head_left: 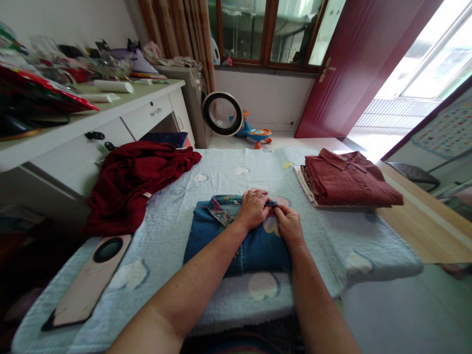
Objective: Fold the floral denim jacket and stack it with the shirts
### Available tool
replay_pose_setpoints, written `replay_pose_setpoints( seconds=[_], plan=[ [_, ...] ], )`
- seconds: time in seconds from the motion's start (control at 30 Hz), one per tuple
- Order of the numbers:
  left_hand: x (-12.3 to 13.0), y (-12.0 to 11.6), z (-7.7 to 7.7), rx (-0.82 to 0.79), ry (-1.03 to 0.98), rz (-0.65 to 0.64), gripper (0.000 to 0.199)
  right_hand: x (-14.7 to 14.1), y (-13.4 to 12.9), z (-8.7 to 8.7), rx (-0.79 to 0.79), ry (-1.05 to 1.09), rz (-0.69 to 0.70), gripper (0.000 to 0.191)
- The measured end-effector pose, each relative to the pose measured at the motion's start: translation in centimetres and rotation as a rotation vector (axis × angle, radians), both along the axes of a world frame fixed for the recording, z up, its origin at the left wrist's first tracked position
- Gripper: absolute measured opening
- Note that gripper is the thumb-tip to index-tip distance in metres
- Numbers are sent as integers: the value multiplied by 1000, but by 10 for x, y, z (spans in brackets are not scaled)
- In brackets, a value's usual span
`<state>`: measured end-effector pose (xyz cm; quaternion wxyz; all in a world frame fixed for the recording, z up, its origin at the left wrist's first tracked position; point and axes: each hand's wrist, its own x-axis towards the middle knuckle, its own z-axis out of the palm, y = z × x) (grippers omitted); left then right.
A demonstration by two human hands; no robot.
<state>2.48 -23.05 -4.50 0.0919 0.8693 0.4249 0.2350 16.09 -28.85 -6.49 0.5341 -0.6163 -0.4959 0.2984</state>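
Single head-worn view, looking forward and down from above and behind the left hand (254, 209) and right hand (292, 225), both fairly near, mid-frame. Wide angle, edges stretched, with the quilted cloth (165, 270) seen from its near side, running away from the lens. Top of frame reaches the window (246, 29) and maroon door (350, 64), well farther off

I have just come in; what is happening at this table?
A person's left hand and right hand are at the patterned collar of a folded denim shirt, which lies on a pale quilted cloth. To its right, a collared reddish-brown shirt tops a folded stack; to its left lies a crumpled dark red garment.
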Motion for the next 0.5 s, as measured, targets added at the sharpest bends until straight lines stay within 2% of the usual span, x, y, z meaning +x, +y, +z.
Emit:
replay_pose_setpoints(
  seconds=[0.13, 0.23, 0.4, 0.5],
  plan=[
    [1, 3, -2, -77, 22, -35, 31, 2, 3, -8, 18, 186, 34, 28],
    [2, 5, -2, -120, 67, -73, 32, 3, 4, -11, 14, 224, 56, 28],
    [4, 1, -2, -84, 93, -40, 31, 3, 4, -12, -76, 181, 15, 31],
    [8, -3, -4, -23, 111, 18, 31, 4, 4, -13, -139, 44, -62, 28]
  ],
)
